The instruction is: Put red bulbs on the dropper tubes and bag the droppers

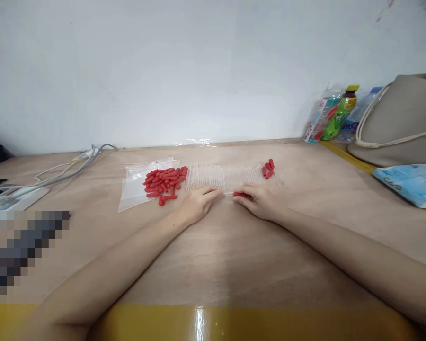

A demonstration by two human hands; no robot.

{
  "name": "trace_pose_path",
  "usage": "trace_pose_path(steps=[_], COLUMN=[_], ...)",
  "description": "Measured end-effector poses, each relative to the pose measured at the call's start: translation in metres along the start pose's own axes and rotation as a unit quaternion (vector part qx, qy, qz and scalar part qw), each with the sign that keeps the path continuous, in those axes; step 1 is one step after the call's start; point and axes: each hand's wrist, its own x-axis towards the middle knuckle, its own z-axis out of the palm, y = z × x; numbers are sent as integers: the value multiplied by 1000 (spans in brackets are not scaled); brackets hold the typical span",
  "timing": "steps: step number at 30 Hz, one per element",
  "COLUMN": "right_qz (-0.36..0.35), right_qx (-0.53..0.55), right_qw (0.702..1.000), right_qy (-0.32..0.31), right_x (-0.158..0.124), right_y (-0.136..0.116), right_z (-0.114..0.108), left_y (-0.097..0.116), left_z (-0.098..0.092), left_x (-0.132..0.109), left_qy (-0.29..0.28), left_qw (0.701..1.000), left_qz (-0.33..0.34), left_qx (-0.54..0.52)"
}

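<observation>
My left hand point(198, 203) and my right hand point(257, 201) meet at the middle of the wooden table point(213, 255). The left fingers pinch a thin clear tube point(227, 192). The right fingers pinch a red rubber bulb point(240, 194) at that tube's end. Just beyond the hands lies a row of several clear tubes point(223, 176). A heap of red bulbs point(165, 182) rests to the left on a clear plastic bag point(135, 189). A few tubes with red bulbs on them point(269, 169) lie at the right end of the row.
Bottles in a plastic bag point(332, 116) stand at the back right beside a beige hat point(403, 121) and a blue packet point(410, 182). Grey cables point(71, 170) and a white device point(17, 198) sit at the left. A yellow strip point(213, 322) runs along the near edge.
</observation>
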Motion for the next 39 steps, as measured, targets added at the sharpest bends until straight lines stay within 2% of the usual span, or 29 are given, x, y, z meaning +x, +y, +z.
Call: trace_pose_path(steps=[6, 13, 18, 24, 26, 31, 39], right_qz=[-26, -55, -67, -87, -82, -24, -33], right_qx=[-4, -15, -44, -116, -118, -33, -50], right_qw=[1000, 998, 995, 987, 988, 999, 998], right_qy=[-4, -32, -50, -68, -52, 28, 21], right_x=[-1, -3, -3, -2, 0, 5, 3], right_y=[-1, 2, -2, -2, -1, 3, 4], right_z=[-1, -1, -3, -1, 1, 1, 0], left_y=[-4, -2, -1, -1, -1, -3, 0], left_z=[4, 2, 2, 3, 1, 0, 3], left_x=[-1, -1, -1, -1, -1, -2, -2], left_qy=[20, 2, -25, -9, -5, 35, 22], left_qw=[999, 998, 997, 996, 997, 999, 999], left_qz=[43, 65, 63, 78, 66, 5, -7], left_qx=[-16, 5, 29, 39, 34, 24, 42])
